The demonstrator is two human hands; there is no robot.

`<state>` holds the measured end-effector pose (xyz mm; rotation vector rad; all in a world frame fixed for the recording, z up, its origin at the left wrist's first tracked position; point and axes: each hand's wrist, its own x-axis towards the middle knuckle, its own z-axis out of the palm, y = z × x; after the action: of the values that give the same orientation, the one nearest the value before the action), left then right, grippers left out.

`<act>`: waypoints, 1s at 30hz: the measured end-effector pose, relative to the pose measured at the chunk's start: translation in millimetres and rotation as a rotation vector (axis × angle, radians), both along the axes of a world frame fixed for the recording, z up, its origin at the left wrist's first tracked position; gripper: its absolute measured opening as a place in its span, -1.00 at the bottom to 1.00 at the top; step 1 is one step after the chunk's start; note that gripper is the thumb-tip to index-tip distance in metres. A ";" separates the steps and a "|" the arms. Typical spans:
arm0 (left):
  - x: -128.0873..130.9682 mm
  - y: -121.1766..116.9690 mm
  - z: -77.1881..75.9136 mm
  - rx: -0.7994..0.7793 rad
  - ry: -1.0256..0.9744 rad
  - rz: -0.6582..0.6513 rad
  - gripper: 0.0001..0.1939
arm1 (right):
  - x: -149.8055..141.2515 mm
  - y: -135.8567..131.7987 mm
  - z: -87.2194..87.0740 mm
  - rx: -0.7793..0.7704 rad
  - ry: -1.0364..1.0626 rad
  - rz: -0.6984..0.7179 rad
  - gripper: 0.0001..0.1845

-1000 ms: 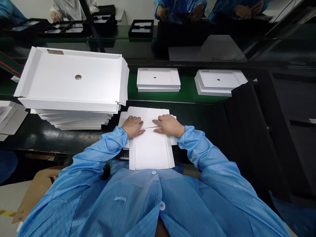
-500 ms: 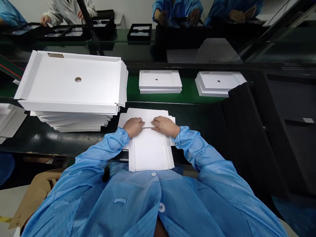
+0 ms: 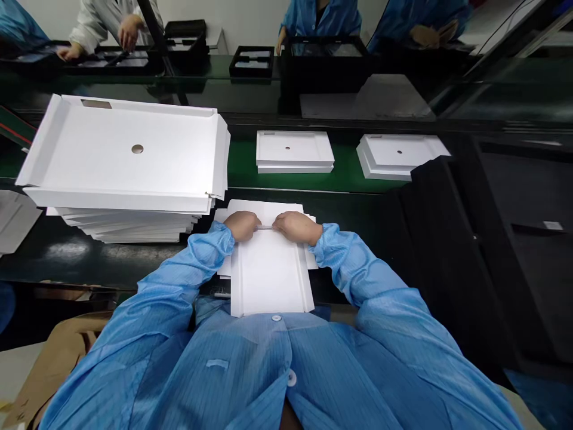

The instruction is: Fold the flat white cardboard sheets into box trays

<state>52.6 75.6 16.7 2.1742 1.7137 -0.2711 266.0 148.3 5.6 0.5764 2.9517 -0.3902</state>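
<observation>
A white cardboard sheet (image 3: pixel 272 278) with creased side edges lies in front of my body, its near end reaching my smock. My left hand (image 3: pixel 243 226) is closed on a raised fold across the sheet, its fingertips curled in. Just to the right, my right hand (image 3: pixel 296 227) pinches the same fold, the two hands a small gap apart. Other white cardboard (image 3: pixel 312 260) shows beneath the sheet on both sides. My palms and most of the fingertips are hidden.
A tall stack of folded white cardboard trays (image 3: pixel 179 155) stands at left. On the green belt (image 3: pixel 242 161) sit white cardboard trays (image 3: pixel 308 149) and another pair (image 3: pixel 416 146). Black cases (image 3: pixel 465 251) rise at right. Beyond the rail, co-workers handle black trays (image 3: pixel 251 61).
My fingers have curled in more tightly on the fold, where they lay flatter before. The view has shifted slightly. Across the line, co-workers' hands have moved.
</observation>
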 end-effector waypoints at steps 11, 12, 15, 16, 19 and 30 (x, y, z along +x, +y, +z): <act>7.8 14.2 16.0 -0.021 -0.013 -0.033 -0.69 | -3.2 -1.8 8.2 0.024 0.007 -0.115 -0.63; 10.8 12.6 14.4 0.006 -0.030 -0.048 -0.69 | -1.7 -6.4 7.7 0.048 0.012 -0.111 -0.62; 17.3 8.7 7.4 0.053 -0.050 -0.060 -0.70 | 0.7 -17.2 6.0 0.085 0.005 -0.132 -0.58; 18.6 7.4 5.2 0.071 -0.046 -0.066 -0.71 | 0.5 -19.7 5.3 0.089 0.006 -0.138 -0.56; 21.5 2.7 1.6 0.127 -0.018 -0.103 -0.71 | -2.8 -24.4 2.7 0.096 0.020 -0.145 -0.52; 29.8 11.9 3.9 0.009 0.052 0.003 -0.73 | -15.3 -11.9 -3.4 -0.009 -0.013 -0.193 -0.64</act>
<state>82.3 87.5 20.6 2.1893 1.7488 -0.3229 250.7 136.4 2.2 0.8633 2.8891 -0.4160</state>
